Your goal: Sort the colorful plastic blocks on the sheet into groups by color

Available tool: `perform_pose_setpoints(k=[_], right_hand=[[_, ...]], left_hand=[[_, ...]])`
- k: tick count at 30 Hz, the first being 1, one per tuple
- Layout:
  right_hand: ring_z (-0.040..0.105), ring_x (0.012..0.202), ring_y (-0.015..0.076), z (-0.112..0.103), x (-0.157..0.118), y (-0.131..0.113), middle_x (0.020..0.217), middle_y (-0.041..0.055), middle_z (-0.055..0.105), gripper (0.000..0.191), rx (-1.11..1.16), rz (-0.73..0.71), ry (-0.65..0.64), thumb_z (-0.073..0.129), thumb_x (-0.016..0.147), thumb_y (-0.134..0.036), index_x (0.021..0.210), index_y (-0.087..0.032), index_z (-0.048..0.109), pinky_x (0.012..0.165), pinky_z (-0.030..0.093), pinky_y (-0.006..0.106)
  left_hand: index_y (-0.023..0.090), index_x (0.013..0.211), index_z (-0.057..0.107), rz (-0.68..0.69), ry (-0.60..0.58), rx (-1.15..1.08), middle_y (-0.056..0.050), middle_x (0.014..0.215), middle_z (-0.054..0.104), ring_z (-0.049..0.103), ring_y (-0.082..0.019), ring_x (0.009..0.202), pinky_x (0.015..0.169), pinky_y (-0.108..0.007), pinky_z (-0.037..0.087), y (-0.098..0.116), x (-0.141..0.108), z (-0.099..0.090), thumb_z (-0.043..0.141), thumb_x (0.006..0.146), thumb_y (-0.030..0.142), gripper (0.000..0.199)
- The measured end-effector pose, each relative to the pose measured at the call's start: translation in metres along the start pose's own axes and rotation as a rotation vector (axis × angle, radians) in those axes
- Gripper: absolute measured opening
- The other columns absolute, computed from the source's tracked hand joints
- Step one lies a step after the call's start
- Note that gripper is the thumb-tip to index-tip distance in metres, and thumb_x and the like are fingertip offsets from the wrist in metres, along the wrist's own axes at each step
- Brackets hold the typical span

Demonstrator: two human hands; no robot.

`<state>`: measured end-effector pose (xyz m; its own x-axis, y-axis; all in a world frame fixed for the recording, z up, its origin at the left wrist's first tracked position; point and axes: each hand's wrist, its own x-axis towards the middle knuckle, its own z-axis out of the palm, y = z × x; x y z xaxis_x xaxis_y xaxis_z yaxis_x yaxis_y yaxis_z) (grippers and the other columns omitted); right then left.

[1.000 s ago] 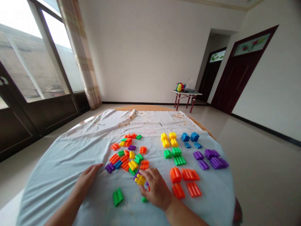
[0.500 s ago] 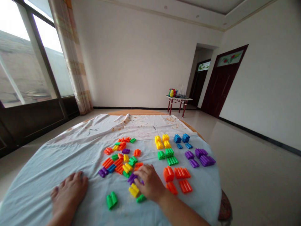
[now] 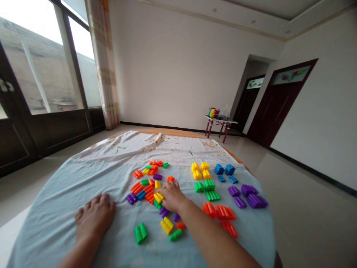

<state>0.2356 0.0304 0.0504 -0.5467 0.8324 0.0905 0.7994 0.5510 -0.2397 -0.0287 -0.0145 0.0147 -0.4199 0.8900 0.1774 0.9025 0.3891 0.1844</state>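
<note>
- your right hand [image 3: 173,197] is over the right side of the mixed blocks [image 3: 149,195], back of the hand up, its fingers [image 3: 162,191] bent down beside a yellow block [image 3: 158,197].
- you can't tell how far those fingers are open, or whether they have hold of anything, because the hand hides what lies under them.
- your left hand [image 3: 96,219] lies palm down on the pale blue cloth [image 3: 51,214], fingers spread a little, with nothing in its grasp.
- the nearest piece to that left hand is a purple block [image 3: 132,198], apart from it, at the left edge of the mixed blocks.
- the mixed blocks lie loosely around the middle of the bench [image 3: 174,131], in orange, green, yellow, purple and blue, some touching each other.
- nearer you are a green block [image 3: 141,233] on its own, a pale yellow-gold piece [image 3: 167,225], and another green piece [image 3: 175,235] beside a small orange piece [image 3: 181,225].
- to your right, blocks lie grouped by colour: the yellow group [image 3: 206,175] and the blue group [image 3: 230,169] farthest off, the green group [image 3: 209,185] just below the yellow, the purple group [image 3: 257,201] towards the right edge.
- the orange group [image 3: 225,212] is nearest you, partly behind your right forearm [image 3: 208,229].
</note>
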Motion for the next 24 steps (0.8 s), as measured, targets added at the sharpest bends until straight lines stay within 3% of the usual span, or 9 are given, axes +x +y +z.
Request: perform_pose_setpoints(k=[5,12,17,21,24], right_hand=[[0.048,0.113,0.0289,-0.004,-0.001,-0.002,0.114,0.0111,0.056,0.046,0.05,-0.063,0.009,0.068,0.065,-0.022,0.109,-0.019,0.057,0.098,0.031,0.049],[0.059,0.093,0.0196,-0.025,-0.012,0.013,0.1,0.0036,0.061,0.049,0.37,-0.018,0.149,0.072,0.058,-0.016,0.101,-0.019,0.049,0.081,0.046,0.032],[0.06,0.088,0.0157,-0.054,-0.019,0.062,0.097,0.0017,0.062,0.041,0.362,0.079,0.266,0.069,0.064,-0.015,0.1,-0.02,0.051,0.079,0.047,0.029],[0.059,0.097,0.0168,-0.072,-0.021,0.112,0.109,0.0057,0.062,0.038,0.115,0.264,0.284,0.066,0.07,-0.014,0.106,-0.019,0.056,0.085,0.046,0.029],[0.056,0.108,0.0204,-0.073,-0.02,0.141,0.113,0.0089,0.062,0.04,0.0,0.342,0.26,0.064,0.07,-0.009,0.108,-0.017,0.058,0.094,0.041,0.032]], left_hand=[[0.014,0.125,0.053,0.003,-0.001,-0.03,-0.016,0.136,0.049,0.041,-0.033,0.126,0.105,-0.049,0.025,-0.004,0.003,0.003,0.024,0.086,0.042,0.056],[0.017,0.126,0.05,0.005,-0.021,0.033,-0.012,0.137,0.049,0.042,-0.03,0.125,0.104,-0.047,0.025,-0.006,0.007,0.006,0.022,0.087,0.042,0.054],[0.02,0.126,0.05,-0.001,-0.032,0.063,-0.01,0.138,0.049,0.043,-0.028,0.124,0.103,-0.045,0.026,-0.01,0.011,0.014,0.021,0.087,0.042,0.053],[0.02,0.122,0.052,0.005,0.011,0.069,-0.01,0.136,0.051,0.045,-0.028,0.122,0.103,-0.045,0.025,-0.017,0.018,0.028,0.022,0.086,0.043,0.052],[0.021,0.121,0.053,-0.005,0.022,0.037,-0.01,0.136,0.052,0.043,-0.027,0.123,0.104,-0.044,0.023,-0.019,0.02,0.032,0.024,0.086,0.044,0.051]])
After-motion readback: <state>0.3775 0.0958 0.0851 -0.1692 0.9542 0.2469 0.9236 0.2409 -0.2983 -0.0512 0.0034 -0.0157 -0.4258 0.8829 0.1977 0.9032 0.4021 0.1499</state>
